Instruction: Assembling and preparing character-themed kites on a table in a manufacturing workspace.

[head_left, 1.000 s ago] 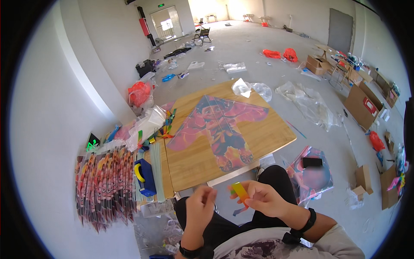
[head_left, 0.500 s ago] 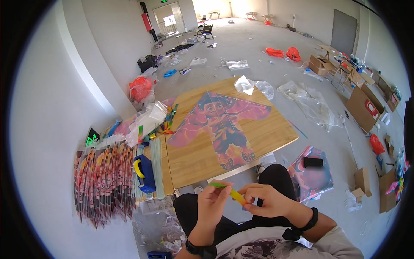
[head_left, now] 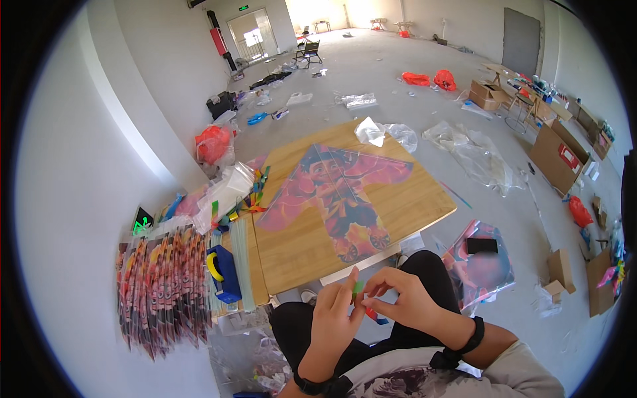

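both hands meet over the lap, just below the near edge of the low wooden tabletop (head_left: 424,199). left hand (head_left: 332,318) and right hand (head_left: 405,302) are fingertip to fingertip, with a small green strip-like piece (head_left: 357,289) pinched between them. left fingers (head_left: 350,282) are narrow and closed on its upper end; right fingers (head_left: 371,292) close in from the right side and touch it.

the piece's long axis runs roughly upright in the head view, tilted slightly. it sits about midway between the hands, so neither is clearly nearer. a red-and-blue bit (head_left: 377,316) shows just under the right hand; can't tell if it's part of the same piece or held.

most of the green piece is hidden by the fingertips, so shape and material are unclear. the red printed fabric kite (head_left: 338,192) lies flat on the tabletop, well apart from the hands. the blue tape dispenser (head_left: 224,272) sits at the tabletop's left edge.
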`<state>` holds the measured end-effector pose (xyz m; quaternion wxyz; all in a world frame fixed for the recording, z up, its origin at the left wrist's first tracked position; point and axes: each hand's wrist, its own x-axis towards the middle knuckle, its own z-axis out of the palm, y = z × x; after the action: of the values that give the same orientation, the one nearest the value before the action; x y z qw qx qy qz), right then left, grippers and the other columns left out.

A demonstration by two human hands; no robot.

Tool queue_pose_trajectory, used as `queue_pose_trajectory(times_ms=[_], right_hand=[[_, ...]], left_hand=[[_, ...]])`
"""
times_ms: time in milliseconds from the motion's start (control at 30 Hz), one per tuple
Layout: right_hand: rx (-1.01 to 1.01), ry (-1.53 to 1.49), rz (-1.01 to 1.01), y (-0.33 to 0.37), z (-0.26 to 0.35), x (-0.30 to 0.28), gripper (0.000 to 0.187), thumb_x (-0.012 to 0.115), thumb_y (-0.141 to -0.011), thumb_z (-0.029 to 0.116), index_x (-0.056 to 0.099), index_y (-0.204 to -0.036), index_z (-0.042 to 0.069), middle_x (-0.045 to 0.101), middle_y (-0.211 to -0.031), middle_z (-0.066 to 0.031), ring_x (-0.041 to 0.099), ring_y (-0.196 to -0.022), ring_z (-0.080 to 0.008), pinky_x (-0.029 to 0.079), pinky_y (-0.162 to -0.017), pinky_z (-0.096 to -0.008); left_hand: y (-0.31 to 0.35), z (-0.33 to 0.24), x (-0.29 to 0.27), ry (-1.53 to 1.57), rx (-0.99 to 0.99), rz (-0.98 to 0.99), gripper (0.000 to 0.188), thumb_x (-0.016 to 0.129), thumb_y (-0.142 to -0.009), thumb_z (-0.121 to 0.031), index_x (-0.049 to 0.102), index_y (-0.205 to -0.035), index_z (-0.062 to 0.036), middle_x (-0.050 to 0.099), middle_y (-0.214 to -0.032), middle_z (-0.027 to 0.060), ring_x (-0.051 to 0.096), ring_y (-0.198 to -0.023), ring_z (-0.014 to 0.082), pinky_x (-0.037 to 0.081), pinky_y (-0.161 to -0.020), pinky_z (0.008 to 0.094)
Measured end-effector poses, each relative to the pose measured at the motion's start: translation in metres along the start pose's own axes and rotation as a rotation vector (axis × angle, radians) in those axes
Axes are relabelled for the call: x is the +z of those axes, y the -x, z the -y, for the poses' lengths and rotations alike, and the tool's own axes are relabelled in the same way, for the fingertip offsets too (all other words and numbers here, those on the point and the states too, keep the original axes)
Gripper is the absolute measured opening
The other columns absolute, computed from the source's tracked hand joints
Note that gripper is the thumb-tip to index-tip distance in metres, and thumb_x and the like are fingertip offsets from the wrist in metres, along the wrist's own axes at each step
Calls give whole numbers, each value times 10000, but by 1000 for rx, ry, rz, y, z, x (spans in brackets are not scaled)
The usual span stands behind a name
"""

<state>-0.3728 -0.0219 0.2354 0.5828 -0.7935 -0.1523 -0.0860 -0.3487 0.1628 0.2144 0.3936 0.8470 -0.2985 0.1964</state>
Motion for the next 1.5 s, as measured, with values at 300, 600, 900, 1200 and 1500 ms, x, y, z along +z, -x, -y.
queue_pose_trajectory(times_ms=[300, 600, 900, 1200, 1500], right_hand=[[-15, 23, -25, -1, -6, 4, 264, 834, -838, 140, 705, -1042, 34, 716, -932, -99, 722, -840, -193, 555, -760, -302], [79, 21, -140, 0, -19, 4, 204, 820, -841, 102, 715, -985, 3, 717, -891, -108, 719, -807, -184, 551, -758, -297], [113, -21, -83, 4, -11, 0, 107, 750, -883, 51, 679, -947, 4, 665, -849, -60, 647, -769, -126, 494, -685, -277], [219, -48, 112, 4, -17, -5, 98, 718, -920, 50, 664, -998, 23, 656, -907, -29, 656, -828, -86, 502, -709, -240], [204, -190, 57, 5, -27, -1, 148, 728, -939, 114, 680, -1058, 40, 696, -894, -13, 658, -799, -80, 523, -738, -265]], left_hand=[[-5, 1, 1, -96, 55, 143, 793, 744, -791, -44, 432, -1518, 18, 549, -908, 114, 575, -860, 312, 486, -808, 424], [-15, -10, -5, 146, 30, 246, 656, 625, -871, 19, 421, -1492, 80, 592, -1017, 167, 598, -959, 350, 482, -870, 431], [-9, -5, 1, 399, -247, 176, 334, 649, -952, -33, 679, -1285, -47, 612, -923, 145, 624, -778, 264, 517, -699, 328], [-8, 14, -1, 510, -192, 103, 251, 790, -851, -62, 756, -1099, -53, 666, -915, 45, 601, -768, 114, 474, -674, 256], [3, 15, 7, 640, -324, 171, 99, 756, -897, -44, 663, -933, -42, 648, -860, 24, 567, -722, 92, 451, -679, 240]])
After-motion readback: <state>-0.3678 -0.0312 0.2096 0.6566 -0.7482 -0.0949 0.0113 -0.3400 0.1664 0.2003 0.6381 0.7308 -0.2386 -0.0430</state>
